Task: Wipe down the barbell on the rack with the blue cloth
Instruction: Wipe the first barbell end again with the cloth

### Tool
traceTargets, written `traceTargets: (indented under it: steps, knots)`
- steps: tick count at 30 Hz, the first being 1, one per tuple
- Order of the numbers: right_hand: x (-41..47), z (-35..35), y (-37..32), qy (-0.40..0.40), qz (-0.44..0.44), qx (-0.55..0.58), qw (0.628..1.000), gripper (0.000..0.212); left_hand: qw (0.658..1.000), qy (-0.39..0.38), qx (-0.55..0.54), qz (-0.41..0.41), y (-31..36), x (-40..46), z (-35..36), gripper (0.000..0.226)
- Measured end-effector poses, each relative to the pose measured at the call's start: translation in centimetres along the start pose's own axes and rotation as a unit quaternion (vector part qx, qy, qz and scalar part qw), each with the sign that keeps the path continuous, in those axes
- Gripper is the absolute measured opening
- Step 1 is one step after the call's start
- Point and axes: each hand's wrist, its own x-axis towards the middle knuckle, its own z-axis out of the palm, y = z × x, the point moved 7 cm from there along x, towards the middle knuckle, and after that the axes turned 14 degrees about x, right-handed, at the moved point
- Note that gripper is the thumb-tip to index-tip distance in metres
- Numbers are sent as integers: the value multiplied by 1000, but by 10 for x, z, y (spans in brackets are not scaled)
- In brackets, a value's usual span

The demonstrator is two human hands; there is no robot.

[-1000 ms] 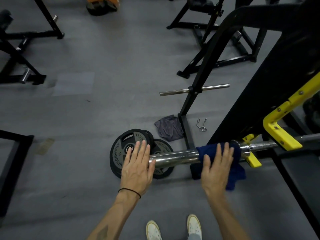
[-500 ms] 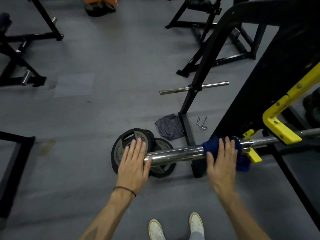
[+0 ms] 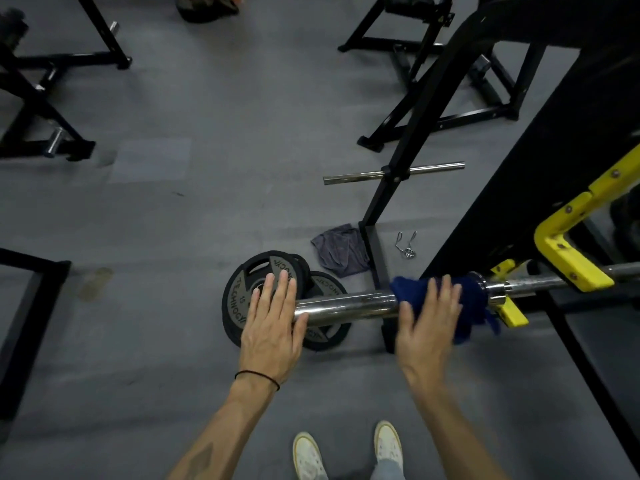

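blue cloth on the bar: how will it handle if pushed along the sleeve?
Cloth looks floppy: it drapes over the bar, a corner hanging. Likely slides easily on smooth chrome, but may bunch under the flat right hand.

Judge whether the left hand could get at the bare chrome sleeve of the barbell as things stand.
Probably yes: the left hand lies flat at the sleeve's end, thumb at the bare chrome sleeve. Nothing covers that stretch; the blue cloth and right hand sit further along.

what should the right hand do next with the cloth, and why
Probably slide the blue cloth leftward along the barbell sleeve. The right hand presses it flat near the collar, leaving bare chrome between it and the left hand, which lies open at the sleeve's end, seemingly steadying the bar.
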Motion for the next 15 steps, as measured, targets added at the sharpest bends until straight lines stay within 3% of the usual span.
traceTargets:
  steps: [2, 4, 6, 8, 12, 13, 15]
  knots:
    - [-19, 24, -29, -60, -51, 12, 997, 75, 1000, -2, -3, 2, 0, -1, 0, 60]
    - [-28, 32, -39, -168, -171, -47, 970, 73, 1000, -6, -4, 4, 0, -1, 0, 60]
    - [-12, 14, -20, -199, -236, -106, 945, 68, 1000, -5, -1, 6, 0, -1, -1, 60]
    - [14, -14, 9, -160, -188, -120, 962, 67, 1000, -3, 1, 7, 0, -1, -1, 60]
    - [17, -19, 16, -33, 12, -59, 998, 78, 1000, 4, -3, -1, 1, -1, -1, 59]
    - [9, -7, 0, -30, 27, -36, 999, 79, 1000, 5, -5, -3, 1, -1, -1, 59]
    - [-15, 26, -36, -115, -55, -38, 991, 79, 1000, 4, -3, 2, 1, -3, -1, 60]
